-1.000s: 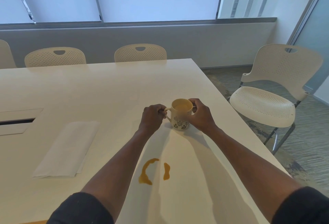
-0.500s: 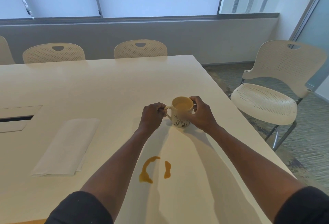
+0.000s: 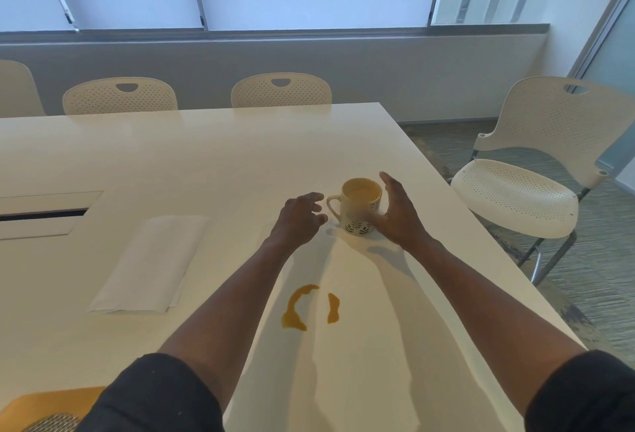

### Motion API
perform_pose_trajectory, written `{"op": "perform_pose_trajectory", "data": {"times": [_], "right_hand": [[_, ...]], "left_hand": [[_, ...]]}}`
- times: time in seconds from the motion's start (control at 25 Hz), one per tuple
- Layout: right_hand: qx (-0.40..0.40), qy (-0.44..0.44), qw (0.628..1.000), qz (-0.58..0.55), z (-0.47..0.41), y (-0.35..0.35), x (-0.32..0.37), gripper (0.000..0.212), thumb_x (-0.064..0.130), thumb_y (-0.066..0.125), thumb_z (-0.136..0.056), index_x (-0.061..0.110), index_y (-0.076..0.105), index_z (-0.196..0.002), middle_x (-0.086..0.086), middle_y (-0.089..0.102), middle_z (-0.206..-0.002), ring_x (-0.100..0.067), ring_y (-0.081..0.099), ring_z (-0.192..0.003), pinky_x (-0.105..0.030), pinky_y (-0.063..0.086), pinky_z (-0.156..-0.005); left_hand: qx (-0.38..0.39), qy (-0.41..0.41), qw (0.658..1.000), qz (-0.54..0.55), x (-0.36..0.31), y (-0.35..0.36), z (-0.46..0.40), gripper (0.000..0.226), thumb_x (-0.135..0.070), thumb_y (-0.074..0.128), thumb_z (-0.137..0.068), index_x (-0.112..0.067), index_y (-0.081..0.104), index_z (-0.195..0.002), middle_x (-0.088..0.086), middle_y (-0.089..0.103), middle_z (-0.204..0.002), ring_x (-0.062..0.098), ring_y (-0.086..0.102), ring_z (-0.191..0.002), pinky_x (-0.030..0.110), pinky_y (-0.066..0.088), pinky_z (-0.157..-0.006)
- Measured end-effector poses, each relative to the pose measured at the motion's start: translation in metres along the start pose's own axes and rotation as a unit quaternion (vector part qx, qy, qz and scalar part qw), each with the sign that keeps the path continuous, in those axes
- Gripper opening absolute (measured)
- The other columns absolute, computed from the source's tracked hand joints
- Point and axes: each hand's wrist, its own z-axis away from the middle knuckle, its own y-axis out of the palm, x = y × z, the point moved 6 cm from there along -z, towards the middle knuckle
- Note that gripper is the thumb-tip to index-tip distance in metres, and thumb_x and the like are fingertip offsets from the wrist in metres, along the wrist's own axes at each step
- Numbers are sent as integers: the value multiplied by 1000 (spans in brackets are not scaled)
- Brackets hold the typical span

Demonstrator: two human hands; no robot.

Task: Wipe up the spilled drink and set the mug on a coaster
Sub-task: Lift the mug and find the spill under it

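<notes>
Big pale desk (image 3: 213, 163) takes up most of the view, perforated chairs (image 3: 281, 91) lined up along its far side and another off to the right. Next biggest is the folded white napkin (image 3: 151, 265), lying well to the left of both hands and nearer the person. Then the two hands: the left hand (image 3: 297, 220) has its grip loosely curled and empty, fingertips just short of the mug handle; the right hand (image 3: 395, 215) has its grip spread wide, palm close against the mug's right side, not closed on it as far as I can tell. The mug (image 3: 360, 208) stands upright between them, still with drink in it. The spill (image 3: 309, 308), two small amber streaks, sits nearer the person than both grips.

Looks like the mug is just parked out of the way, so the napkin comes next. I'd press and blot inward rather than smear it around. An orange coaster-like thing (image 3: 51, 407) peeks in at the bottom left, can't say for sure.

No readable writing anywhere; the mug only has a little leaf pattern.
</notes>
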Motion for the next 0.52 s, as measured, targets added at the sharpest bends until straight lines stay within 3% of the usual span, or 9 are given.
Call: {"op": "perform_pose_trajectory", "data": {"times": [0.2, 0.52], "right_hand": [[-39, -23, 999, 17, 5, -15, 26, 86, 55, 68, -83, 15, 30, -149, -8, 35, -155, -27, 34, -141, -47, 33, -113], [-67, -87, 993, 52, 2, 9, 89, 72, 51, 63, -87, 15, 39, -144, -7, 44, -150, -28, 38, -137, -42, 29, -109]], "left_hand": [[-13, 0, 999, -32, 20, -30, 27, 49, -24, 66, -90, -22, 55, -137, 2, 70, -121, 21, 66, -109, 37, 49, -99], [-59, 2, 994, -90, 56, -91, 62, 50, -24, 64, -92, -16, 52, -140, 6, 57, -142, 27, 48, -134, 36, 37, -106]]}}
